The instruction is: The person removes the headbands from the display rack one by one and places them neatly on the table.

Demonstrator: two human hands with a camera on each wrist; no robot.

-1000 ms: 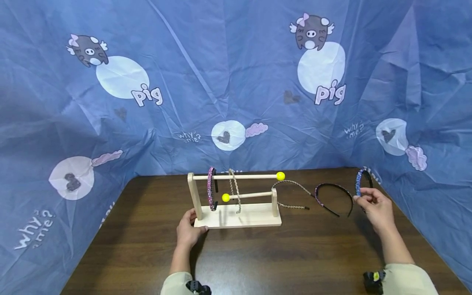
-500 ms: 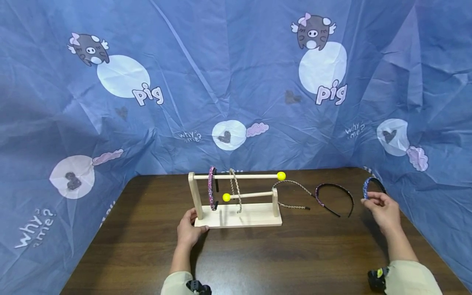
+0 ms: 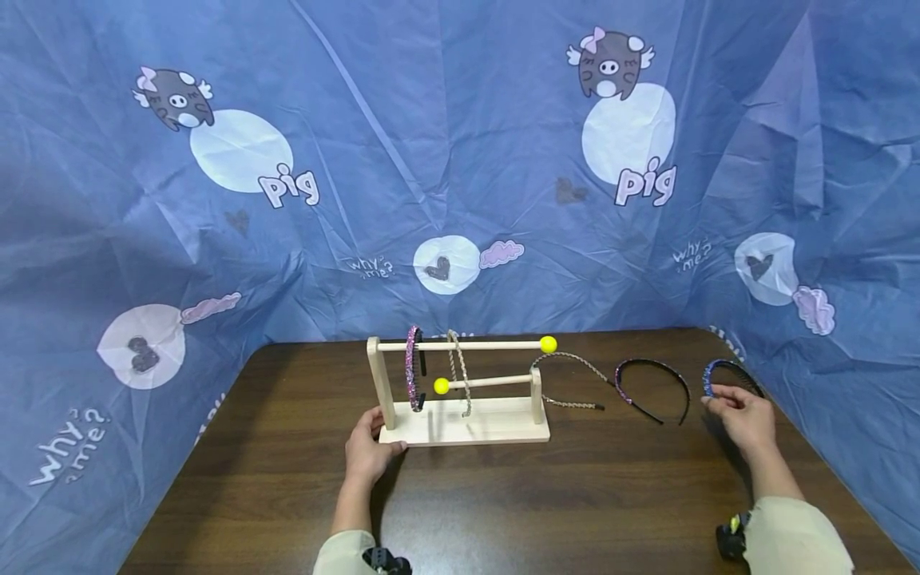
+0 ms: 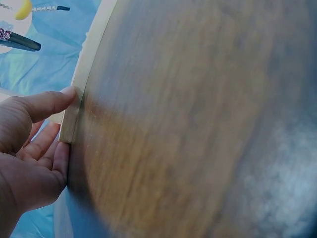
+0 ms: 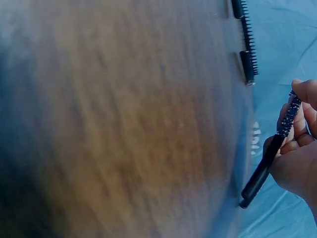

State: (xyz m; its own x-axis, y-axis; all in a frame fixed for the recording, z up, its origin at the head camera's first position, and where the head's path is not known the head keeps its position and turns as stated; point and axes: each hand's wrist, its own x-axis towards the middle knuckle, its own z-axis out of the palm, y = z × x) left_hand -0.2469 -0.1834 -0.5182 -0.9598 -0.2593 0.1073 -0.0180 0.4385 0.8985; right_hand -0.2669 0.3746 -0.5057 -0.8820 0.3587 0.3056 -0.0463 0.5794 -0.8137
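At the right of the table, my right hand (image 3: 747, 419) pinches a blue glittery headband (image 3: 708, 374) with a toothed black inner side. The right wrist view shows this headband's black ends (image 5: 257, 186) low over the table. My left hand (image 3: 368, 451) grips the left end of a wooden headband stand (image 3: 496, 430), thumb at the front edge and fingers round the end. A pink glittery headband (image 3: 410, 371) and a braided beige headband (image 3: 461, 371) hang on the stand's upper rod (image 3: 496, 346). Yellow balls cap both rods.
Right of the stand, a second braided headband (image 3: 578, 359) lies on the brown table (image 3: 575, 495), partly behind the stand. A purple-and-black headband (image 3: 652, 362) lies between it and my right hand. A blue printed cloth (image 3: 446, 184) surrounds the table's back and sides.
My right hand has moved right, then lowered the blue headband toward the table, where it now tilts flatter. The left hand and the stand have kept their places.
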